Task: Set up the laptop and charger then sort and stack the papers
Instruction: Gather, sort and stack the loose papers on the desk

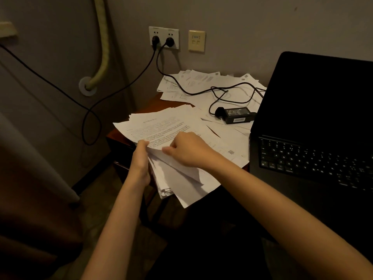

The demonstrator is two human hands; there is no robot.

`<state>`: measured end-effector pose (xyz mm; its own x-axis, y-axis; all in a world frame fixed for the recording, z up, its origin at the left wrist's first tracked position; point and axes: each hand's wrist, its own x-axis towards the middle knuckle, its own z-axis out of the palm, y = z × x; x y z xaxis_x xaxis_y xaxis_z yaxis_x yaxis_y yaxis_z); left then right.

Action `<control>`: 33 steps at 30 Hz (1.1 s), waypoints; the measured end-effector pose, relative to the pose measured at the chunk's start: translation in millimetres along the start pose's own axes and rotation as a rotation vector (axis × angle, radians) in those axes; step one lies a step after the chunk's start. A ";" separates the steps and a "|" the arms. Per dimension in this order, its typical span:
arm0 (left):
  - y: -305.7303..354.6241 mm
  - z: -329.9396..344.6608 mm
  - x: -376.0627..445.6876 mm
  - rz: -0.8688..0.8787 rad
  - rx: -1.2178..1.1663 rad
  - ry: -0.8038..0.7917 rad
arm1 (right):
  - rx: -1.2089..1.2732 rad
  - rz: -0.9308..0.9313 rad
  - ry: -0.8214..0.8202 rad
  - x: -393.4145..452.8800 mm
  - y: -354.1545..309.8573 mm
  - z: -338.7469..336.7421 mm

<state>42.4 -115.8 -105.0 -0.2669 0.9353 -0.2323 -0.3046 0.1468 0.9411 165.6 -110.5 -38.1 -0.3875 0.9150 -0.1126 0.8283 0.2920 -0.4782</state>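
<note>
Papers (161, 126), thin white printed sheets: one fanned sheaf gripped by left hand (141, 156), right hand (187, 150) pinching its top sheet; one black laptop (314, 126), one boxy charger (238, 115)

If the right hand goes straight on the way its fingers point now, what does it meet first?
The right hand points left, toward the left hand. It would probably meet the left hand's fingers first, where they grip the stack of papers; depth is hard to judge.
</note>
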 end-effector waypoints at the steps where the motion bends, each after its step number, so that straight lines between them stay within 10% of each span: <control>1: 0.6 -0.2 1.1 -0.008 0.011 0.002 | 0.137 0.030 -0.052 -1.6 1.1 -1.6; 4: 1.1 -1.9 2.2 -0.030 0.070 0.038 | 0.390 0.109 -0.008 1.1 15.2 -10.8; 8: 1.3 -8.4 3.0 0.042 0.070 0.052 | 0.124 0.223 0.428 24.9 67.3 -29.6; 15: 2.9 -22.0 1.7 0.095 0.045 0.138 | -0.397 0.467 0.261 44.7 123.9 -17.8; 33: -6.6 -13.4 -1.9 0.091 0.021 0.127 | -0.708 0.473 0.083 43.3 100.0 -21.8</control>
<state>32.7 -122.9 -114.0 -0.4062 0.8970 -0.1740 -0.2556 0.0713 0.9642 240.5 -35.6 -71.8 0.0711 0.9938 -0.0858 0.9636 -0.0462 0.2632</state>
